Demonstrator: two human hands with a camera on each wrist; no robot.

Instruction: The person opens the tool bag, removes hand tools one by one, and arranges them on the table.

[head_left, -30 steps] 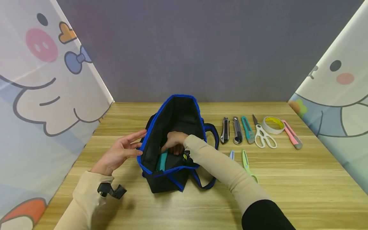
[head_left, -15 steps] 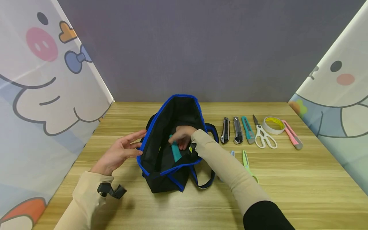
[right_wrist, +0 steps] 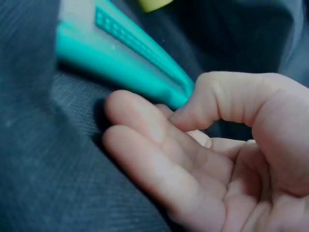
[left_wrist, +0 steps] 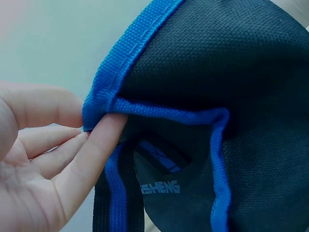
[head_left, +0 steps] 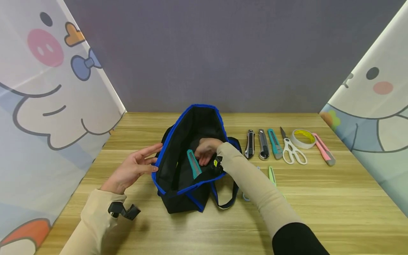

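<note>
A black tool bag with blue trim (head_left: 205, 106) stands gaping on the table. At its left edge my left hand (head_left: 132, 168) pinches the blue-edged rim (left_wrist: 140, 43) between thumb and fingers, as the left wrist view shows. Inside the bag lies a teal utility knife (head_left: 193, 163), slanting along the bottom. My right hand (head_left: 207, 150) is in the bag just right of the knife, fingers loosely extended. In the right wrist view, the thumb (right_wrist: 207, 96) overlaps the near end of the teal knife (right_wrist: 125, 58), with nothing gripped.
Right of the bag lie a dark utility knife (head_left: 249, 144), a grey one (head_left: 263, 144), another teal one (head_left: 275, 144), white-handled scissors (head_left: 291, 150), a tape roll (head_left: 302, 145) and a pink knife (head_left: 324, 149). My right sleeve partly covers a light green tool (head_left: 272, 175) and a blue one.
My right hand moved the teal utility knife from the bag's left side toward its middle, let it go and drew slightly right. The left hand stayed on the rim.
</note>
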